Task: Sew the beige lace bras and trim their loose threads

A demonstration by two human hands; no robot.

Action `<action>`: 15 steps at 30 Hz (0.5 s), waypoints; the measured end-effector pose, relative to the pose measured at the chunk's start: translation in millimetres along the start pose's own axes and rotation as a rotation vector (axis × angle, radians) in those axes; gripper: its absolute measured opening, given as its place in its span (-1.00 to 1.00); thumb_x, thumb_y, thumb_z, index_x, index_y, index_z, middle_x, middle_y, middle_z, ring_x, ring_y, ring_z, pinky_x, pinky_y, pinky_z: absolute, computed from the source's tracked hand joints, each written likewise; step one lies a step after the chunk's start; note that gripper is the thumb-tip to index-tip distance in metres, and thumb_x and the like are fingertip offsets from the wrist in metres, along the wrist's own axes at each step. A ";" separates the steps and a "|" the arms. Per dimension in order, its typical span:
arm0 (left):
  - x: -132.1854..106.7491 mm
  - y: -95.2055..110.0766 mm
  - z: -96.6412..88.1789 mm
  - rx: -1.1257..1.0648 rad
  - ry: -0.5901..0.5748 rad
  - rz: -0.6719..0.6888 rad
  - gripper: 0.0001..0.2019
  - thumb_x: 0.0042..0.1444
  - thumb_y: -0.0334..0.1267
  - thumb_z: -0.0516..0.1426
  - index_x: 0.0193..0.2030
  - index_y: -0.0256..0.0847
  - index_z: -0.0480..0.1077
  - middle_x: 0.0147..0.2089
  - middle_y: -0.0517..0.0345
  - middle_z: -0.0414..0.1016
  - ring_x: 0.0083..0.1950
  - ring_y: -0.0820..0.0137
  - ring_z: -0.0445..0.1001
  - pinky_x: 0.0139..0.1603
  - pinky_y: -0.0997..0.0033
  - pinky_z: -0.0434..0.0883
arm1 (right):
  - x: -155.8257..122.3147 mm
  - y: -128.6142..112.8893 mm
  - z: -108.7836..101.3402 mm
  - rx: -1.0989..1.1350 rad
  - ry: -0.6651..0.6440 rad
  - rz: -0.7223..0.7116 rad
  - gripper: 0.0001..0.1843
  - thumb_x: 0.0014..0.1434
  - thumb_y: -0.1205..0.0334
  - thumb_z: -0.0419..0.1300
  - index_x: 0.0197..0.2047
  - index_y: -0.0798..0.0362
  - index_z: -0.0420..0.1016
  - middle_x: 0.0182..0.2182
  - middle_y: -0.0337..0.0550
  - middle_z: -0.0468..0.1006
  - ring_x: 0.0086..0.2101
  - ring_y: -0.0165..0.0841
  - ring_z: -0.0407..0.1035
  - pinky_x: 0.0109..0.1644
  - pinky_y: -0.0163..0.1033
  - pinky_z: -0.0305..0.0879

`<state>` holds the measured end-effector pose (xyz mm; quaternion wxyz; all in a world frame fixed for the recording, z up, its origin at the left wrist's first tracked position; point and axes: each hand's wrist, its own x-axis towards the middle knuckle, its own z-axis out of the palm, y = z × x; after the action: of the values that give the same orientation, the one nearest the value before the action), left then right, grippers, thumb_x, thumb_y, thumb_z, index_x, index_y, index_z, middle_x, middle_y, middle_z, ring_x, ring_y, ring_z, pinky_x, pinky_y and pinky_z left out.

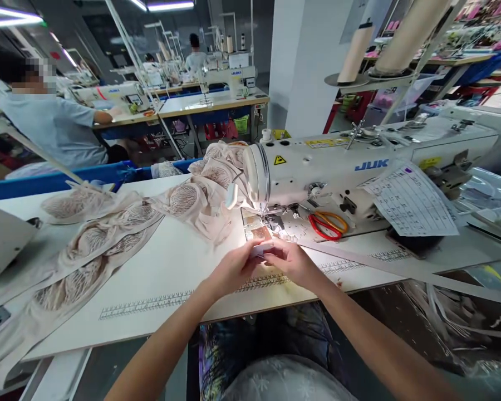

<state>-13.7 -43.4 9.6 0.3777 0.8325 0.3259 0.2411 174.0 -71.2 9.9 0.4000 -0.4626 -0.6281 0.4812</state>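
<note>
Both my hands meet in front of the needle of a white Juki sewing machine (pixel 338 167). My left hand (pixel 232 268) and my right hand (pixel 291 259) pinch a small pale strip of fabric (pixel 262 248) between their fingertips, just short of the presser foot (pixel 264 214). The machine's lamp lights the strip brightly, so its detail is washed out. A long pale elastic band (pixel 359 262) runs from the needle area off to the right along the table.
Beige lace bra pieces (pixel 108 234) lie piled across the left of the white table (pixel 171 278), and more (pixel 217 172) behind the machine head. Red-handled scissors (pixel 328 223) and a paper sheet (pixel 409 203) rest on the machine bed. Other people sew at tables behind.
</note>
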 end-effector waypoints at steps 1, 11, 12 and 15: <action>-1.9 -5.1 -4.6 0.033 0.017 -0.055 -0.74 0.31 -0.30 -0.05 0.10 -0.18 0.27 -0.28 0.12 0.54 -0.31 0.35 0.51 -0.25 0.36 0.42 | 0.8 2.2 0.3 -0.100 0.023 -0.026 -0.68 0.19 0.15 0.11 -0.07 0.10 0.51 -0.23 -0.04 0.62 -0.25 -0.24 0.54 -0.21 -0.18 0.48; 39.3 -28.3 -31.0 0.349 0.090 -0.205 -0.74 0.28 -0.28 -0.04 -0.05 -0.19 0.44 -0.19 0.06 0.56 -0.18 0.24 0.51 -0.21 0.32 0.41 | -0.3 13.8 -37.1 -0.746 0.272 -0.223 -0.74 0.28 0.28 0.02 -0.20 0.04 0.56 -0.27 -0.08 0.66 -0.31 -0.27 0.52 -0.28 -0.25 0.36; 49.3 -32.2 -30.1 0.357 0.103 -0.197 -0.73 0.28 -0.31 -0.04 -0.01 -0.17 0.44 -0.11 0.04 0.56 -0.11 0.23 0.51 -0.15 0.32 0.42 | 0.0 17.5 -41.9 -0.765 0.313 -0.239 -0.74 0.29 0.27 0.03 -0.19 0.03 0.56 -0.27 -0.08 0.66 -0.31 -0.27 0.53 -0.29 -0.26 0.37; 79.5 -47.4 -30.9 0.391 0.145 -0.203 -0.74 0.26 -0.34 0.00 0.00 -0.14 0.43 -0.01 0.00 0.53 -0.03 0.19 0.51 -0.06 0.28 0.43 | 2.3 31.1 -56.0 -0.832 0.430 -0.298 -0.75 0.28 0.27 0.05 -0.15 0.03 0.57 -0.30 -0.11 0.69 -0.35 -0.26 0.56 -0.32 -0.25 0.40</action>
<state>2.6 52.6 3.2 0.2071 0.8332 0.4749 0.1932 232.6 -52.5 -8.2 0.3665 -0.5770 -0.7296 0.0203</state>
